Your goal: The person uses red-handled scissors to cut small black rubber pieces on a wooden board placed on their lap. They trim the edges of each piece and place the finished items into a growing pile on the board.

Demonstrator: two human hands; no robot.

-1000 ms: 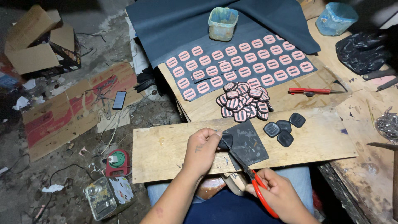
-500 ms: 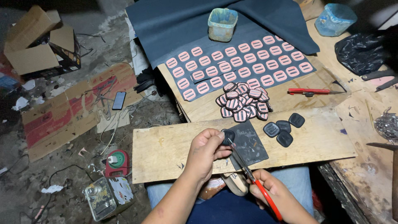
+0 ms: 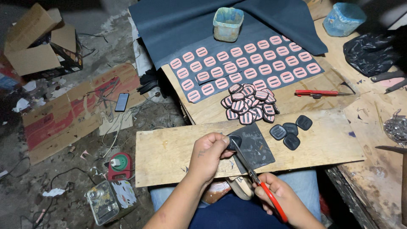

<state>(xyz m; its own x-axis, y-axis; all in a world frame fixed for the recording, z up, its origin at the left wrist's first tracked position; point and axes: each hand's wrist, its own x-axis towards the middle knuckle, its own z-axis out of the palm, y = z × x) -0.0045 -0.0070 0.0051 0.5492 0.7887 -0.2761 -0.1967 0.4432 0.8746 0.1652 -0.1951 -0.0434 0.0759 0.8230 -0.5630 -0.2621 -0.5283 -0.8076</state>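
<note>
A: scissors point(image 3: 271, 199) have red handles, patch point(image 3: 234, 141) in hand is black.

B: yep, sheet point(image 3: 258, 146) dark grey, 3 black patches point(image 3: 291, 132) beside it, pile point(image 3: 250, 104) is pink-and-black striped, pink shapes point(image 3: 246, 68) on navy fabric point(image 3: 190, 21).

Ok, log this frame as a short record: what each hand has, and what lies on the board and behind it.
left hand: pinches a small dark piece
right hand: holds red-handled scissors, blades at the piece
plank: dark square sheet, three dark finished pieces
behind: pile of pink-striped pieces, dark sheet with rows of pink pieces, tub
</note>
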